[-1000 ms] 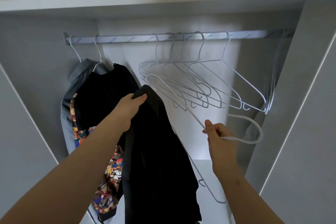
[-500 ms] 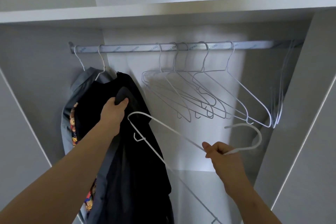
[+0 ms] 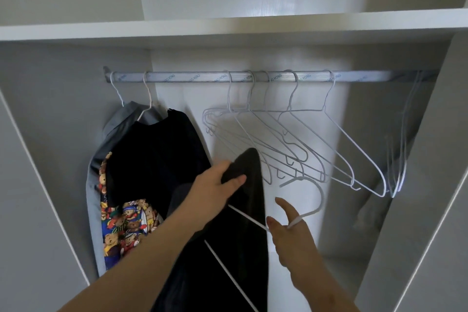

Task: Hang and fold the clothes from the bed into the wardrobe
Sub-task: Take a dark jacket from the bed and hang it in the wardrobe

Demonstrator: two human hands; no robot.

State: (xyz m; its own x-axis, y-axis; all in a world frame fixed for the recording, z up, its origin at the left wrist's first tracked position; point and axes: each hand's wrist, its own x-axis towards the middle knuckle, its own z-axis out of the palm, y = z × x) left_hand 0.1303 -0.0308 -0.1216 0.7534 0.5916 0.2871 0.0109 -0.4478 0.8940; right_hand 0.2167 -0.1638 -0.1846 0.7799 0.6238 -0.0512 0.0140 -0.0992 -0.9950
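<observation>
Left hand (image 3: 217, 190) grips the top fold of the black garment (image 3: 243, 248), which hangs below it. Right hand (image 3: 291, 235) pinches the neck of a white hanger (image 3: 317, 204) between its fingers, the wires crossing the cloth. Just above both grips, empty hangers (image 3: 304, 139) crowd the rail (image 3: 192, 76), printed "HONG". Left of them hang a grey garment (image 3: 121, 119) and a bear-print top (image 3: 131, 218); bare rail lies between these and the empty hangers

The white hanger (image 3: 307, 214) now partly inside the black garment (image 3: 243, 235)
</observation>
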